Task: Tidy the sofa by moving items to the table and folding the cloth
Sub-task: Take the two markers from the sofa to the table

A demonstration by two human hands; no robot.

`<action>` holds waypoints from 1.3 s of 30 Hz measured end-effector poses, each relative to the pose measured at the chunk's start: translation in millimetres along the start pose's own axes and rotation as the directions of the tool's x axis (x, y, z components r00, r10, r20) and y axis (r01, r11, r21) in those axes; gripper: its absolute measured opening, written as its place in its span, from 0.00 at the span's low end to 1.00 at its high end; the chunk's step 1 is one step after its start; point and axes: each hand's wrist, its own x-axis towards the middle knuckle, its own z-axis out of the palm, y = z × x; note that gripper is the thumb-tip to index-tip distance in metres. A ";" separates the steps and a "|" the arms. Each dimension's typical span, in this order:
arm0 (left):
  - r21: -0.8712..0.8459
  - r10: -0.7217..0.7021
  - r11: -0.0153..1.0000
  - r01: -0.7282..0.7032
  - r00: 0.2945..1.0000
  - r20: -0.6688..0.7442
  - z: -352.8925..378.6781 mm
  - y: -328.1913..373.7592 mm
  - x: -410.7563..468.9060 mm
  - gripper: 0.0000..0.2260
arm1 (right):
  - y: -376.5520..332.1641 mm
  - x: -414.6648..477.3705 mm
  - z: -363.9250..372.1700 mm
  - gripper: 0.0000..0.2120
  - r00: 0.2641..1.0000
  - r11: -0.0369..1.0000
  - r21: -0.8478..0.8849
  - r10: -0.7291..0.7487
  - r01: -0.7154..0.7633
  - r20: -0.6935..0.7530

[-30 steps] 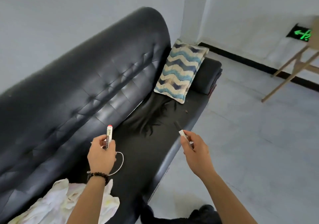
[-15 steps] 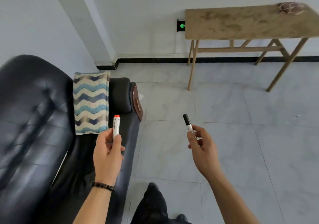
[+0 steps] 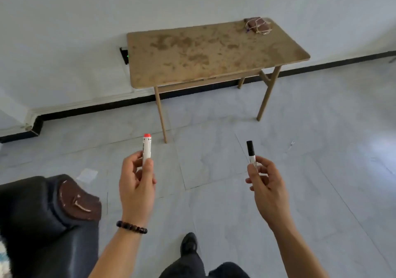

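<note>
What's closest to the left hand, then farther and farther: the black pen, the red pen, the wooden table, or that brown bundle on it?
1. Red-capped marker: held upright in the left hand itself.
2. Black-capped marker: off to the right, in the right hand.
3. Wooden table: ahead, by the wall.
4. Brown bundle: on the table's far right corner.

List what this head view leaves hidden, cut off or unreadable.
- Sofa: cut off by the left and bottom edges; seat and any cloth out of view.
- Red marker: lower barrel hidden by the left hand; label too small.
- Black marker: lower part hidden by the right hand.
- Bundle on the table: too small to identify.
</note>
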 end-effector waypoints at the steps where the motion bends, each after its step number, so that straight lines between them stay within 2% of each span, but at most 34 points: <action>1: 0.000 0.017 1.000 -0.018 0.999 0.034 26.1 10.5 22.7 0.05 | -8.3 24.3 -8.3 0.07 0.999 1.000 0.010 -0.007 0.007 -0.045; 5: -0.005 0.077 0.997 -0.077 0.982 0.171 128.5 41.5 97.4 0.06 | -21.9 113.5 -36.3 0.08 0.978 0.997 0.072 0.011 0.004 -0.210; 9: -0.006 0.089 0.996 -0.090 0.965 0.246 233.0 39.0 159.0 0.06 | -5.5 216.1 -50.1 0.10 0.964 0.990 0.131 0.076 -0.043 -0.256; 13: 0.013 0.048 0.999 -0.053 0.970 0.236 332.4 40.0 215.2 0.10 | -1.6 342.0 -61.2 0.08 0.974 0.983 0.169 0.100 -0.065 -0.205; 17: 0.040 0.044 0.998 -0.054 0.974 0.223 411.8 75.0 273.3 0.13 | -42.6 463.1 -74.7 0.06 0.991 0.983 0.180 0.054 -0.032 -0.118; 22: 0.021 0.003 1.000 -0.007 0.983 0.183 490.4 101.5 342.0 0.13 | -84.4 587.7 -80.6 0.09 0.999 0.989 0.145 0.024 -0.021 -0.020; 26: 0.034 -0.057 0.998 0.053 0.984 0.167 555.5 84.8 395.8 0.11 | -77.6 682.1 -77.0 0.13 0.998 0.997 0.052 0.046 -0.049 0.050; 33: 0.146 -0.127 0.985 0.096 0.967 0.222 682.2 47.2 528.9 0.21 | -71.1 861.9 -53.8 0.18 0.994 0.985 -0.152 0.086 -0.075 0.062; 35: 0.214 -0.170 0.970 0.119 0.956 0.240 722.1 42.6 571.3 0.20 | -83.5 912.1 -49.6 0.18 0.994 0.974 -0.214 0.094 -0.079 0.063; 39: 0.237 -0.255 0.952 0.193 0.929 0.267 799.5 26.4 653.8 0.16 | -93.3 1012.9 -39.4 0.14 0.987 0.956 -0.283 0.113 -0.078 0.111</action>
